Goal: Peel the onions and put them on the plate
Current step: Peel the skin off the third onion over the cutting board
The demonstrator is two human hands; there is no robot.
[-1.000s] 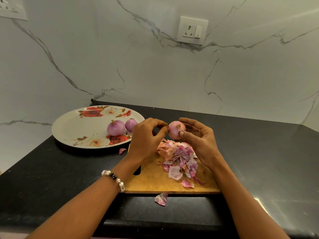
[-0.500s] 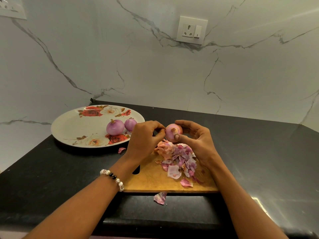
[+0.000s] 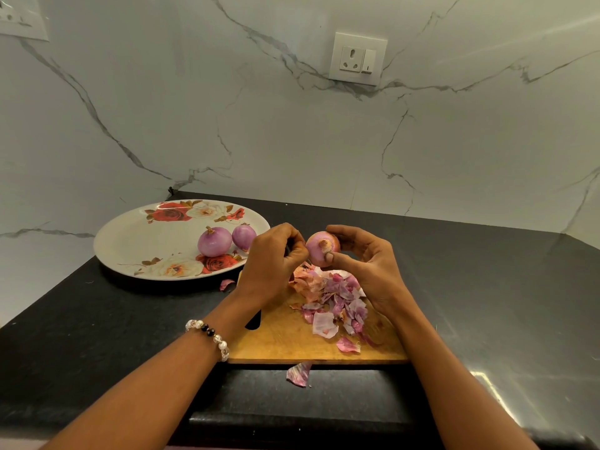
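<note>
My right hand (image 3: 365,264) holds a small pinkish onion (image 3: 319,246) above the wooden cutting board (image 3: 285,339), thumb against its brown root end. My left hand (image 3: 271,264) is curled just left of the onion, its fingertips pinched together at the onion's side; whether they grip a bit of skin is hidden. A white plate with red roses (image 3: 143,245) lies to the left on the black counter. Two peeled purple onions (image 3: 214,242) (image 3: 243,236) rest on its right part.
A heap of pink and orange onion skins (image 3: 331,297) covers the board's far middle. Loose skins lie on the counter near the plate (image 3: 226,284) and in front of the board (image 3: 299,374). A marble wall with a socket (image 3: 357,58) rises behind; the counter's front edge is close.
The onion has been turned in my right hand, so its brown root end now faces me. Both hands stay at about the same place above the board.
</note>
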